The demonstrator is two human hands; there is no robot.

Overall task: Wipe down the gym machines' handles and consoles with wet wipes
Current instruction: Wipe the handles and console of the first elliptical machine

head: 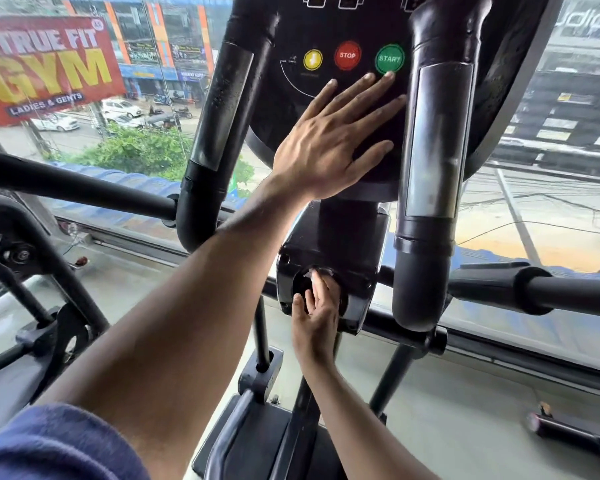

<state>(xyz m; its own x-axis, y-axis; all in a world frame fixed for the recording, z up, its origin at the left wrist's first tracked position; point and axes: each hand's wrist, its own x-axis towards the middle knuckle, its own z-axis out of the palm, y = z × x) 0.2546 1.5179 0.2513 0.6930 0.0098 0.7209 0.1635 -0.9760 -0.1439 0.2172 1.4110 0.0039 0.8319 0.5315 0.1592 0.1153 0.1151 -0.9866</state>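
My left hand (329, 147) lies flat on the black console (291, 109), fingers spread, fingertips just below the green START button (389, 59). The red STOP button (347, 55) and a yellow button (312, 59) sit to its left. Lower down, my right hand (316, 313) reaches into a round recess in the black housing (357, 271) on the machine's post. Its fingers are stretched out and press a small white wet wipe (311, 273) against the recess, with the thumb held apart. Two upright black handles with metal sensor plates, one (219, 109) on the left and one (433, 143) on the right, flank the console.
Black horizontal bars run out to the left (84, 185) and to the right (551, 292). Another machine's frame (42, 306) stands at the lower left. A large window behind looks onto a street and a red gym banner (49, 67). Pedals and base (257, 427) lie below.
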